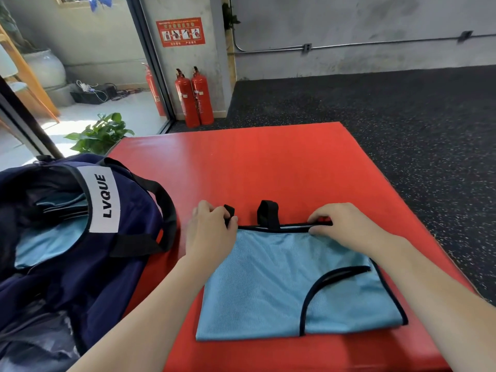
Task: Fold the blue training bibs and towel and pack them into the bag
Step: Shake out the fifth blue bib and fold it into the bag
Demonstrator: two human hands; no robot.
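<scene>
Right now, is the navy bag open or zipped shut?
Open. The navy bag gapes at the top, and light blue fabric shows inside it.

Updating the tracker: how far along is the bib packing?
Done: light blue fabric already sits inside the open navy bag. In hand: one bib lies folded on the red mat, left hand and right hand gripping its far edge. Left: bagging it.
</scene>
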